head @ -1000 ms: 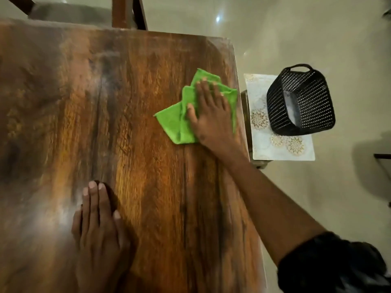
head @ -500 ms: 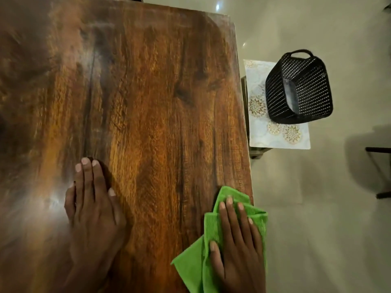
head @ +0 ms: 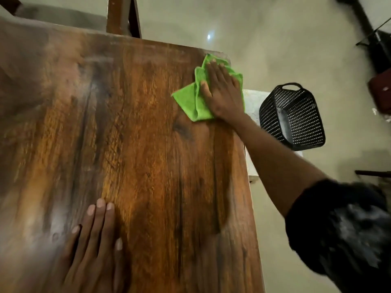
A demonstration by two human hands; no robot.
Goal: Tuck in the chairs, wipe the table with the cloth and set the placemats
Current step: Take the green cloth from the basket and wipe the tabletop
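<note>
Dim warm light; lamp glinting off floor (head: 209, 37); sheen glaring on table (head: 148, 144) left; edges blurring, bending.

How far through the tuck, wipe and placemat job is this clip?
Mid-wipe. The right hand presses the green cloth flat near the table's far right corner; the left hand rests flat on the wood. A chair stands at the far edge. No placemats lie on the table yet.

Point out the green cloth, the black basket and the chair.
green cloth (head: 188, 100): head view, left flap clear of the hand.
black basket (head: 296, 115): head view, its perforated side wall.
chair (head: 118, 15): head view, wooden back post beyond the table.
</note>
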